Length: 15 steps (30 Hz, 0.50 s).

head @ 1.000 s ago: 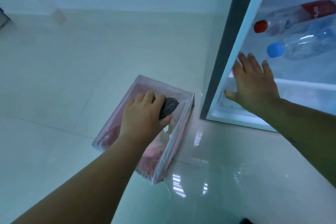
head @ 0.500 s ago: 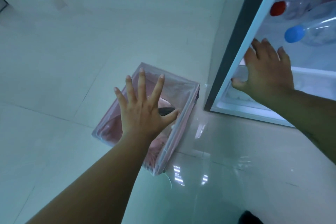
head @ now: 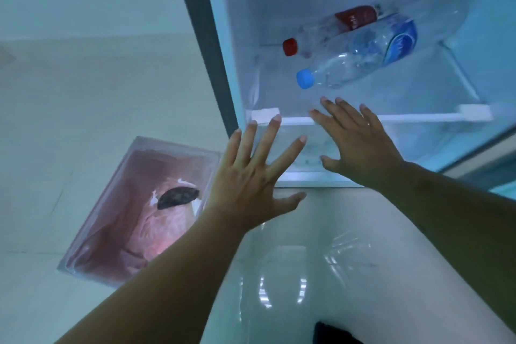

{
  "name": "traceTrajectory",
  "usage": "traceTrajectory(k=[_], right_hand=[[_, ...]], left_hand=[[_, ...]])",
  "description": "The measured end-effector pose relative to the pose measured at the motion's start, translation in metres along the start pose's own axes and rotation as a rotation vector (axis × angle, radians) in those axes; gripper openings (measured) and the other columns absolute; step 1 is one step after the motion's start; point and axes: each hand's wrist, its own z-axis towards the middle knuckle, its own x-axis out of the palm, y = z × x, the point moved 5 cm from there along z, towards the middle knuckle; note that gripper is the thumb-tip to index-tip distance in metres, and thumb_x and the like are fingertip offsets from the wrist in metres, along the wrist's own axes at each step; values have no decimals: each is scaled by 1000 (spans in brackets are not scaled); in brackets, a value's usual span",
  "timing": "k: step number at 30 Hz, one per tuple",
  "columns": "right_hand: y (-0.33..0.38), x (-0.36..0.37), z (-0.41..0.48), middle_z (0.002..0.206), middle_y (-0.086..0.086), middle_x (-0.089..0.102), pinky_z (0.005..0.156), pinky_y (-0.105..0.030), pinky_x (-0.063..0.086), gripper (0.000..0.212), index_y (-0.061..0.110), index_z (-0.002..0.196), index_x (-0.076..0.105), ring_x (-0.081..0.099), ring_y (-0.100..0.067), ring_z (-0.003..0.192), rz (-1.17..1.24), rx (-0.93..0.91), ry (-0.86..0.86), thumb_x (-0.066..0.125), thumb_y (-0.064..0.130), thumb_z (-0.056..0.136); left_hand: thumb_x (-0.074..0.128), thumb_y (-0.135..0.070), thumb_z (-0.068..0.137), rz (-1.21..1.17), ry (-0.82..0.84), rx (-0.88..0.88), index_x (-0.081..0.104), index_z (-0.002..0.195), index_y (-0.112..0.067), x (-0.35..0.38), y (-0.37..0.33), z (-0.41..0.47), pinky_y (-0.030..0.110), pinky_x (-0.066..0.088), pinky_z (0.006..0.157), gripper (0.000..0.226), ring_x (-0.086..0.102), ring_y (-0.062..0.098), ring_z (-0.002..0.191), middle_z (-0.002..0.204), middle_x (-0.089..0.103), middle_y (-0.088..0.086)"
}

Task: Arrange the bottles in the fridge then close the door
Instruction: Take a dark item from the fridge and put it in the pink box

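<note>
Glossy pale floor tiles [head: 69, 109] run up to the open fridge [head: 223, 45], where two clear plastic bottles lie on their sides touching on the glass shelf [head: 413, 92], the red-capped bottle [head: 332, 28] behind the blue-capped bottle [head: 360, 61], caps toward the opening. Both look light, smooth and likely to roll or dent, so I would grasp each around its mid-body. Neither hand holds anything: the left hand [head: 251, 176] and right hand [head: 360, 145] reach in with fingers spread, below the shelf's front edge.

Dim bluish light, ceiling-lamp glare on the glossy floor [head: 279, 288], wide-angle bending.
</note>
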Motion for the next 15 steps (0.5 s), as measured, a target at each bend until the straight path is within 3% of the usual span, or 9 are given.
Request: traceTrajectory(k=[6,11,15], right_hand=[[-76,-1,-25,163,-1,0,117,-53,5,100,42,150,-3,2,-25,149,-67,140,49,66,55,79],[-137,-1,-42,162,-5,-5,117,-51,1,106,47,148,-7,-4,-27,149,-25,314,58,71,52,76],[-137,2,-42,162,-3,-6,114,-58,-2,108,49,147,-7,-6,-28,149,-38,331,23,72,54,73]], left_hand=[[52,-74,79,44,-72,13,35,153,-25,8,-35,67,58,28,111,91,36,50,136,158,31,20],[47,-78,77,102,-31,-2,12,157,-28,14,-53,131,58,16,116,100,19,48,145,164,15,17],[50,-76,77,180,17,-43,-8,156,-34,14,-51,176,56,5,119,107,3,45,149,166,-5,12]])
